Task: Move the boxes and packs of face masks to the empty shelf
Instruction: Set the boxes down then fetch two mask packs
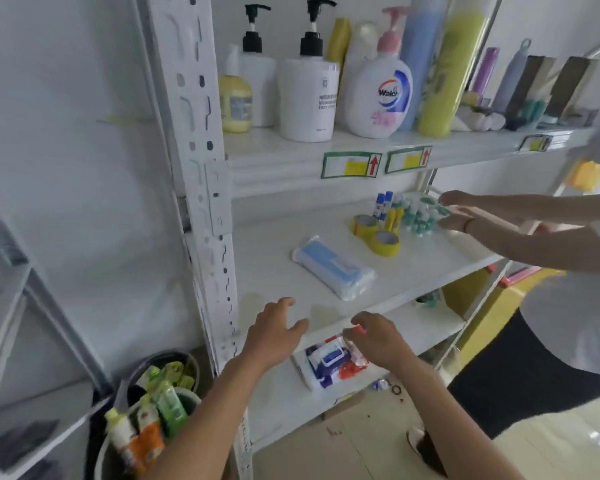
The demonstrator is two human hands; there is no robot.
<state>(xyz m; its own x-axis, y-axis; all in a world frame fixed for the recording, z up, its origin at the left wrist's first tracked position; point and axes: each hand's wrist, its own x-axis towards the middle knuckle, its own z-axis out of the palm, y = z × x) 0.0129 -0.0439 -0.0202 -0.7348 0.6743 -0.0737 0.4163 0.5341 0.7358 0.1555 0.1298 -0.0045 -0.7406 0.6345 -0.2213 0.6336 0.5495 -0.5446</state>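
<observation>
Blue mask pack (333, 267) beyond both splayed hands, L (274, 332) & R (378, 341).

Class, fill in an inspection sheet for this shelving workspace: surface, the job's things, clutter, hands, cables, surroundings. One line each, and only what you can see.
Surface: white middle shelf, partly bare at the front.
Job's things: one blue face mask pack lying flat on the middle shelf; no mask boxes seen.
Clutter: two yellow tape rolls and small bottles at the back; wipes packs on the shelf below.
Hands: left hand open, holding nothing; right hand hovers over the wipes, whether its fingers grip anything cannot be told.
Cables: nothing seen.
Surroundings: pump bottles on the top shelf; a second person's hands reach in at right; a bin of packets on the floor.
</observation>
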